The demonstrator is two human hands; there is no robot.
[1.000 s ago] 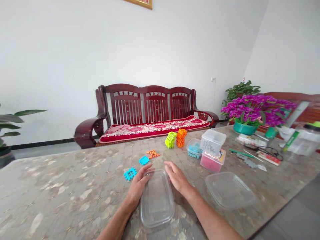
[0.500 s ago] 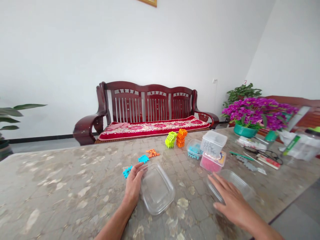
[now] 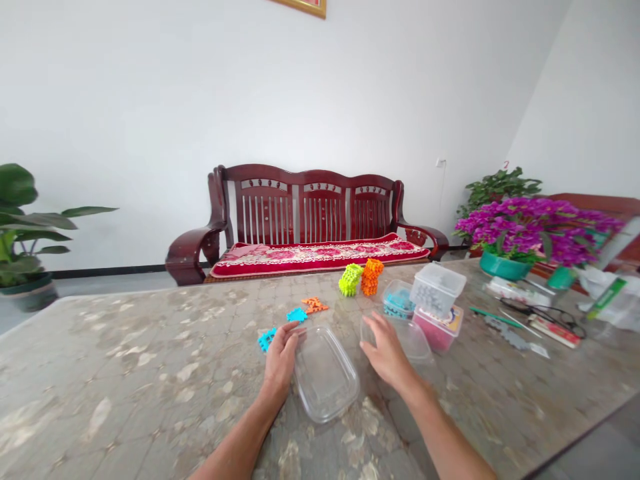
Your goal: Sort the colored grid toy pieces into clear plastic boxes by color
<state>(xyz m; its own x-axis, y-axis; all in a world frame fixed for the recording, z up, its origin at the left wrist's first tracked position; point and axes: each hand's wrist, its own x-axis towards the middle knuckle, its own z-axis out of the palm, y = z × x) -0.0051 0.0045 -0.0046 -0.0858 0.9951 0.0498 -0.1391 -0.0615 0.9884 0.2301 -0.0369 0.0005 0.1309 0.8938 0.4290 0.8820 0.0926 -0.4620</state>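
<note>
**inventory, relative to the near tub**

- near tub [image 3: 326, 381]: clear plastic, rectangular, empty, lying flat on the marbled table [image 3: 105, 393], between the two hands.
- left hand [image 3: 281, 360]: on the tub's left side, fingers loosely together, tips touching its upper left rim, not clamped on it.
- right hand [image 3: 387, 353]: beyond the tub's right side, fingers spread apart, held over a second clear container, the far tub [image 3: 411, 340], whose edge they appear to touch; no grip on it can be seen.

**beyond the near tub, to its left**
- blue square piece [image 3: 267, 340]: just beside the left fingertips.
- blue piece [image 3: 297, 315] and orange piece [image 3: 315, 305]: flat, lying apart.

**beyond the near tub, to its right**
- lime stack [image 3: 351, 281] and orange stack [image 3: 371, 277]: interlocked plastic pieces, upright, side by side.
- small tub [image 3: 399, 299]: holds blue pieces.
- lidded box [image 3: 438, 289]: holds grey pieces, sitting on a pink box [image 3: 438, 330].
- glasses [image 3: 545, 313]: folded, well to the right.
- potted purple flowers [image 3: 535, 230]: in a teal pot, further right.

**far beyond the near tub**
- dark red wooden sofa [image 3: 305, 213]: floral cushion on its seat.
</note>
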